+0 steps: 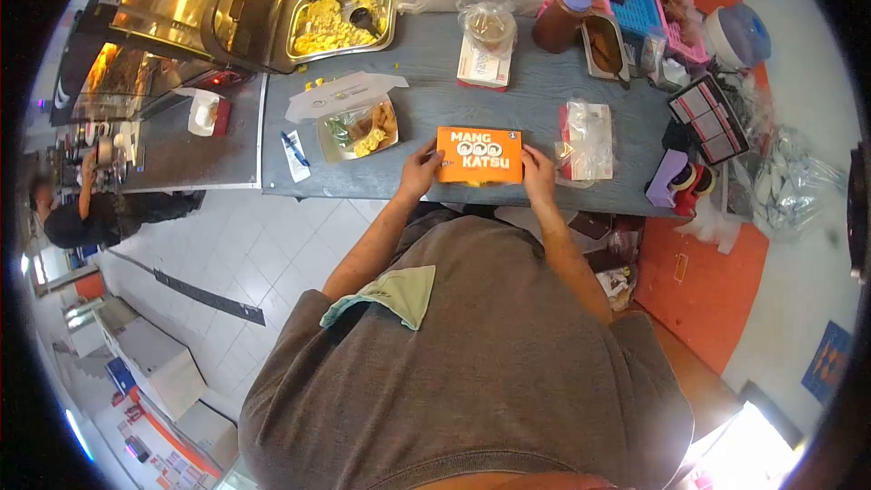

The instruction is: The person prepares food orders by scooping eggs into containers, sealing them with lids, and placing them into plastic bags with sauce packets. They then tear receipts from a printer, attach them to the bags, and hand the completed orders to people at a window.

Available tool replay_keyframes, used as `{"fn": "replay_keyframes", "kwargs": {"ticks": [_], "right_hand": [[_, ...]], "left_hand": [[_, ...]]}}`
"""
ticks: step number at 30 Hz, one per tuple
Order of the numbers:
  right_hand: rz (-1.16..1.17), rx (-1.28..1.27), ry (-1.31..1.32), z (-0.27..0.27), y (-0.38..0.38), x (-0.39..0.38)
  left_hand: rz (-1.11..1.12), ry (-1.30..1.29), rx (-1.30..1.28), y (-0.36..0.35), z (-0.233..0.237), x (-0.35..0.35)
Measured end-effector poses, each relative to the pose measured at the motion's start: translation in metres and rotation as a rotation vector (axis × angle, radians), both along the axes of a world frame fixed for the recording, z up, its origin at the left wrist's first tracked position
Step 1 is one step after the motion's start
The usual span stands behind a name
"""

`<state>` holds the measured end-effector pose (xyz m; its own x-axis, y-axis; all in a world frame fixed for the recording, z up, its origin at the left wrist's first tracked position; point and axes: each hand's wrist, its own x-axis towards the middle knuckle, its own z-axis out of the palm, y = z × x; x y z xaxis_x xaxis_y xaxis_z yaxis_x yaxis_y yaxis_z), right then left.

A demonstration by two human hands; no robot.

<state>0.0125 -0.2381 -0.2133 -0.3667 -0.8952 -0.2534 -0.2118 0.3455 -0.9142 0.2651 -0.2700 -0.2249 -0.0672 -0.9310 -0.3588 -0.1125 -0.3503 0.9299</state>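
An orange food box (479, 156) printed "MANG KATSU" lies at the counter's front edge with its lid down. My left hand (421, 171) grips its left side and my right hand (539, 174) its right side. A little yellow shows under the box's near edge. Left of it, an open paper box (337, 147) holds egg, browned fried pieces and something green in clear plastic, its lid folded back. Farther left, a blue pen (295, 147) rests on a white slip (298, 167). Right of my right hand lies a plastic-wrapped pack (588, 138).
Metal trays of yellow egg (327, 32) stand at the back left, one with a dark spoon. A wrapped tub on a box (487, 41), a brown sauce jar (558, 23) and a sauce pan (603, 45) line the back. Tape dispenser (670, 177) at right; another person (86, 218) far left.
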Motion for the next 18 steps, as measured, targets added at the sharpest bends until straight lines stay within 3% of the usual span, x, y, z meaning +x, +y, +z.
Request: {"fn": "replay_keyframes", "kwargs": {"ticks": [2,4,6,7,8,9,10,12,13,15,18], "right_hand": [[-0.003,-0.021,0.138,-0.033,0.006,0.001],[-0.007,-0.04,0.28,-0.031,0.007,0.001],[0.052,0.041,-0.009,-0.02,0.006,-0.003],[0.038,0.038,-0.003,-0.013,0.006,-0.004],[0.173,0.006,0.224,-0.006,0.006,-0.005],[0.304,-0.025,0.454,0.003,0.004,-0.005],[0.281,-0.024,0.463,0.018,0.005,0.0],[0.514,-0.261,0.582,0.044,0.011,0.01],[0.491,-0.253,0.594,0.05,0.014,0.014],[0.777,-0.237,0.891,0.06,0.014,0.017],[0.857,-0.343,1.083,0.04,0.02,0.015]], "left_hand": [[-0.03,-0.155,-0.068,-0.001,-0.022,0.006],[-0.127,-0.236,-0.039,-0.01,-0.018,0.012],[-0.22,-0.319,-0.017,-0.021,-0.004,0.013],[-0.3,-0.549,-0.304,-0.025,0.017,0.008],[-0.375,-0.77,-0.602,-0.031,0.036,0.003],[-0.619,-0.776,-0.624,-0.041,0.047,-0.003],[-0.634,-0.765,-0.641,-0.049,0.061,-0.005],[-1.144,-0.8,-0.729,-0.059,0.079,-0.008],[-1.23,-0.716,-0.609,-0.066,0.075,-0.011],[-1.28,-0.737,-0.678,-0.066,0.075,-0.014],[-1.342,-0.725,-0.785,-0.068,0.053,-0.014]]}}
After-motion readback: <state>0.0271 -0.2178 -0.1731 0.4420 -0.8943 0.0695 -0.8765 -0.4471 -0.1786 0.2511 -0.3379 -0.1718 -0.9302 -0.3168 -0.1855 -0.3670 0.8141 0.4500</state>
